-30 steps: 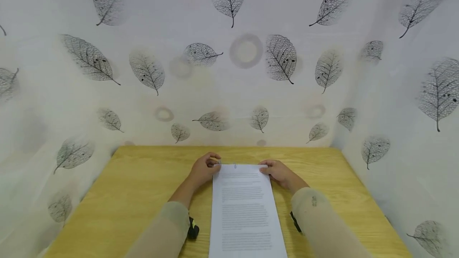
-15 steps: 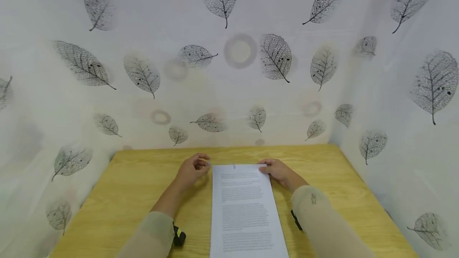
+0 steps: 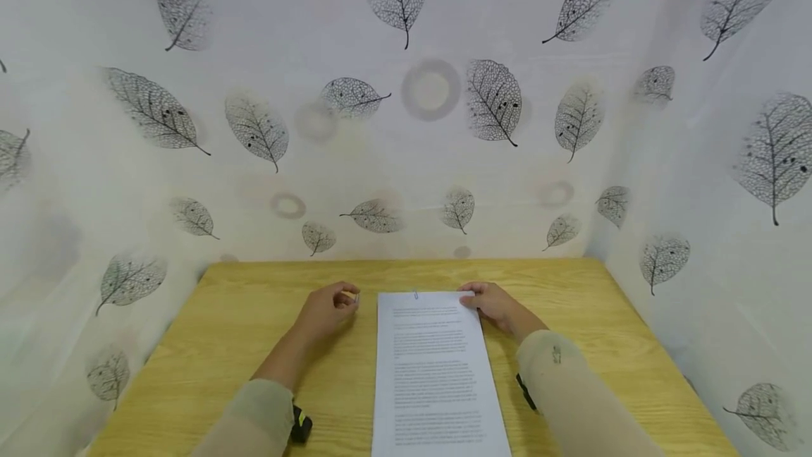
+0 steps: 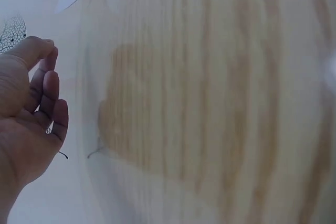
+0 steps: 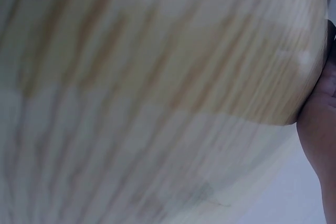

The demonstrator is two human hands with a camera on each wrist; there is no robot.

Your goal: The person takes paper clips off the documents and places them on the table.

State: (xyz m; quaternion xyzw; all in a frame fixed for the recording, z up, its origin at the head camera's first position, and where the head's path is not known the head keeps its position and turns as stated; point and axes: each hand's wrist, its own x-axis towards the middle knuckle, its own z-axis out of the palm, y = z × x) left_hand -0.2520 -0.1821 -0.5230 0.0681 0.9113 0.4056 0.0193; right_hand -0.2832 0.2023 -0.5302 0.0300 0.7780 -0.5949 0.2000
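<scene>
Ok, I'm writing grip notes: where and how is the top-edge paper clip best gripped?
Likely by its far end, from beyond the printed paper: the paper clip runs inward from the top edge, and the right hand holds a corner.

White printed paper sheet [image 3: 438, 379]: print too small to read; near end cut off by the head view's bottom edge.
Small pale slender clip [image 3: 357, 297]: mostly hidden in the person's left hand [image 3: 323, 311].
Person's right hand [image 3: 497, 307]: largely cut off in the right wrist view.
</scene>
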